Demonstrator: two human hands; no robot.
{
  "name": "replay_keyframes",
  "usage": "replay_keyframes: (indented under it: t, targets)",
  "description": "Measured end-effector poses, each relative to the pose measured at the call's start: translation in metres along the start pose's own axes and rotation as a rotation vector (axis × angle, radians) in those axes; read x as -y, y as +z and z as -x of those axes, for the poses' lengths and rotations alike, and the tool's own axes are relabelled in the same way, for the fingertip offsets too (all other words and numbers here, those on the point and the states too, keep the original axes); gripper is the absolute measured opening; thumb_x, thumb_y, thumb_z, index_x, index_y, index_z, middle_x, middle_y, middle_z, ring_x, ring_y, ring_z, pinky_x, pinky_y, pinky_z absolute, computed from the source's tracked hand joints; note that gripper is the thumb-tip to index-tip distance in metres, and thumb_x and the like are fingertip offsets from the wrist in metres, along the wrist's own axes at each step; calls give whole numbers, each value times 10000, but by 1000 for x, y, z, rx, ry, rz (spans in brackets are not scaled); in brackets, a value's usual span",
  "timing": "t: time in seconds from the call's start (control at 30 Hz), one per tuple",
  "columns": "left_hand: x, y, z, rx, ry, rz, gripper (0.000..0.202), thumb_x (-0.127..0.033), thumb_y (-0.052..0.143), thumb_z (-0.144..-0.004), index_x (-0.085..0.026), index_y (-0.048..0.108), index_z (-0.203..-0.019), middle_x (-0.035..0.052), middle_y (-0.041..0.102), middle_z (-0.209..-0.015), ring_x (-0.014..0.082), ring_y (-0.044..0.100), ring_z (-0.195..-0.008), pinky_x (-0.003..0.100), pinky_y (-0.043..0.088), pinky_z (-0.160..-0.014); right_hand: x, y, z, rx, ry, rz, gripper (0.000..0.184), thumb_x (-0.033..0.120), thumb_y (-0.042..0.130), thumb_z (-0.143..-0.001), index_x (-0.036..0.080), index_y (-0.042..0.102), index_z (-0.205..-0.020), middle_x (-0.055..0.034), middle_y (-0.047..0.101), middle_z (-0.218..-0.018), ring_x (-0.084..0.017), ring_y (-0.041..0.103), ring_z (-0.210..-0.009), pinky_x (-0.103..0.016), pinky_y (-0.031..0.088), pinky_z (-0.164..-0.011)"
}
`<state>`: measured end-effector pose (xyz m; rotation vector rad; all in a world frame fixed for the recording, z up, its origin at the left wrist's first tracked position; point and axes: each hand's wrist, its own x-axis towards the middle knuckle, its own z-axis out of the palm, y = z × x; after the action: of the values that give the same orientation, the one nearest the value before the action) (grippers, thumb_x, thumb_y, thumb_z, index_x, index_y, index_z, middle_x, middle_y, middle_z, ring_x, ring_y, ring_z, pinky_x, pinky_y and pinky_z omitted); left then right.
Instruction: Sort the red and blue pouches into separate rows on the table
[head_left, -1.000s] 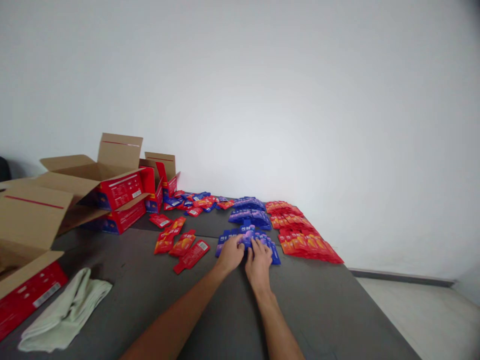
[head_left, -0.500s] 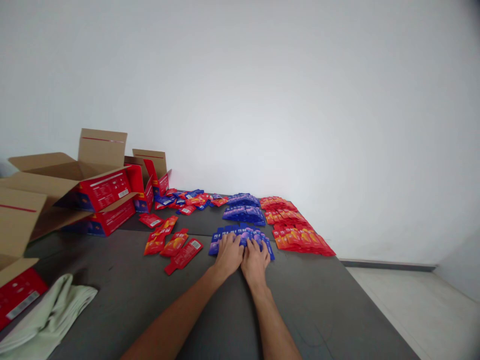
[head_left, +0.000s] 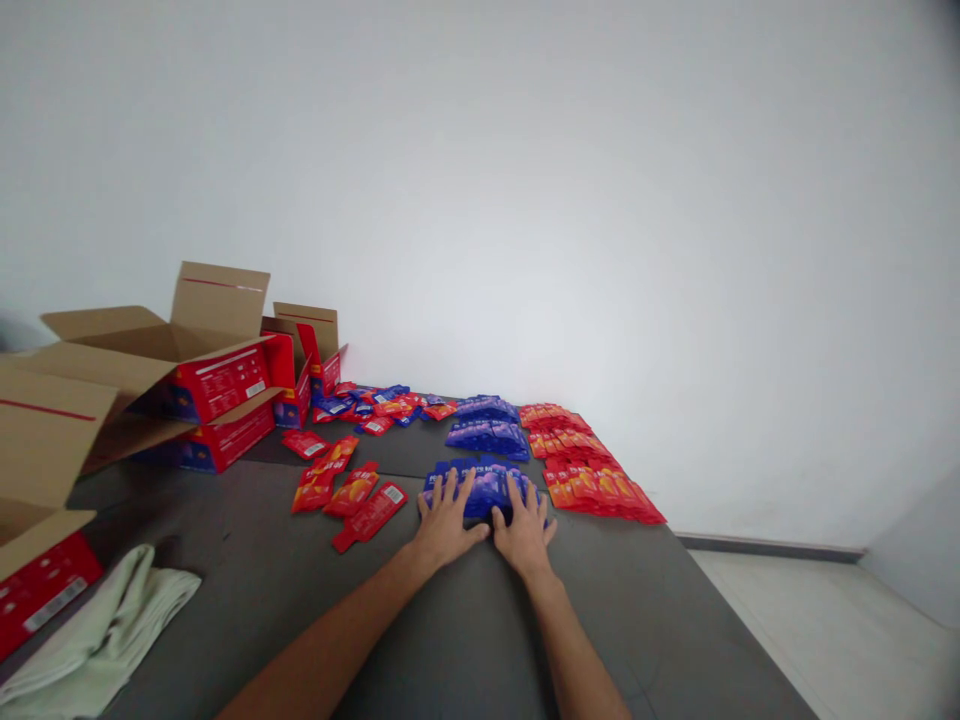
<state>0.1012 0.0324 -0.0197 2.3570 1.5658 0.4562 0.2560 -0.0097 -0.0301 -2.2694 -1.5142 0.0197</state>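
My left hand point(head_left: 442, 520) and my right hand point(head_left: 523, 528) lie side by side on the near edge of a row of blue sachets point(head_left: 480, 483), fingers spread flat over them. Both hands are open and hold nothing. More blue sachets point(head_left: 487, 435) are stacked just behind. To the right runs a long row of red-orange sachets point(head_left: 592, 468). Left of my hands a few loose red sachets point(head_left: 352, 490) lie scattered on the dark grey table point(head_left: 465, 630).
Opened cardboard boxes with red and blue sides point(head_left: 202, 390) stand at the left, another box point(head_left: 37, 520) nearer me. A mixed heap of red and blue sachets point(head_left: 375, 405) lies by the wall. A pale green cloth point(head_left: 97, 630) lies front left. The table's edge drops to a tiled floor point(head_left: 825, 620) at right.
My hands have drawn slightly toward me and their fingers have spread wider over the blue sachets. The view has shifted a little.
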Motion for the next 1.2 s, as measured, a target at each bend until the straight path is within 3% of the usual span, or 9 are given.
replay_keyframes:
  t: [0.2,0.47,0.8,1.2]
  targets:
    - [0,11,-2,-15,30,-73,798,-582,506,-811,-432,126,-1497,49,180,-1592,412,141,-1425,676,96,-1068,-18,14,1,14,-63,24,798,438,531,-853,438,61,-1497,-9,17,-1595,-380,89,-1422,-630,231,-1029]
    - [2,18,-8,-18,30,-122,646,-464,419,-900,-456,149,-1486,35,214,-1582,389,165,-1421,688,127,-1056,-19,15,-6,45,-66,65,650,457,497,-891,432,220,-1478,-21,111,-1583,-342,220,-1376,-578,242,-1036]
    - [1,23,-20,-69,48,-93,622,-438,456,-900,-464,210,-1471,44,267,-1562,384,205,-1410,681,162,-1048,-26,20,-20,-21,-89,40,625,428,548,-875,427,306,-1451,-32,232,-1546,-314,301,-1333,-518,264,-1029]
    - [-4,32,-57,-53,50,-94,625,-422,476,-903,-472,210,-1466,46,266,-1562,377,197,-1412,681,140,-1052,-34,27,-51,-56,-65,33,610,425,564,-872,432,335,-1437,-19,246,-1541,-296,294,-1340,-476,248,-1044]
